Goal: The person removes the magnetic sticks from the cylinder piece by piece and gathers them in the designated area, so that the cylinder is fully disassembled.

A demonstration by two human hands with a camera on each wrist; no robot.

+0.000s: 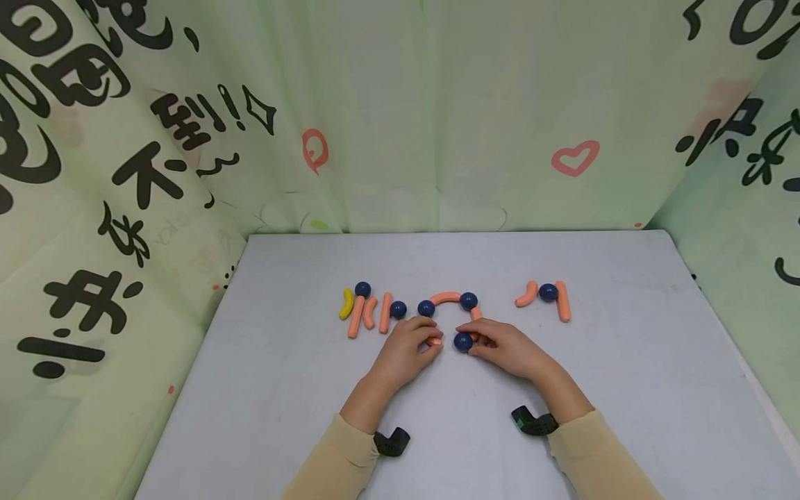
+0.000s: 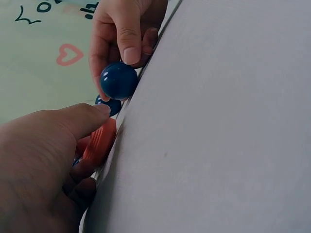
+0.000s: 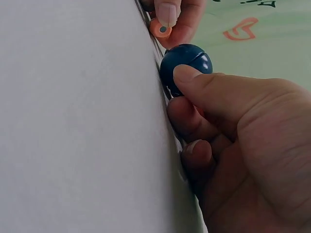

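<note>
In the head view my left hand (image 1: 406,354) pinches a short orange rod (image 1: 434,341) between thumb and fingers. The left wrist view shows more of that rod (image 2: 102,141), and the right wrist view shows its round end (image 3: 156,32) with a dark centre. A dark blue ball (image 1: 463,342) is held between the thumb and fingers of my right hand (image 1: 512,351). Just beyond the hands, a curved orange rod (image 1: 446,297) joins one blue ball (image 1: 426,308) to another (image 1: 469,301). From the latter an orange rod (image 1: 476,314) runs toward my right hand, partly hidden by its fingers.
Left of the hands lie a yellow curved rod (image 1: 346,304), several orange rods (image 1: 355,317) and blue balls (image 1: 398,310). Farther right, a blue ball (image 1: 548,292) sits between two orange rods (image 1: 563,301). Behind the white table (image 1: 281,417) hangs a printed curtain (image 1: 387,139).
</note>
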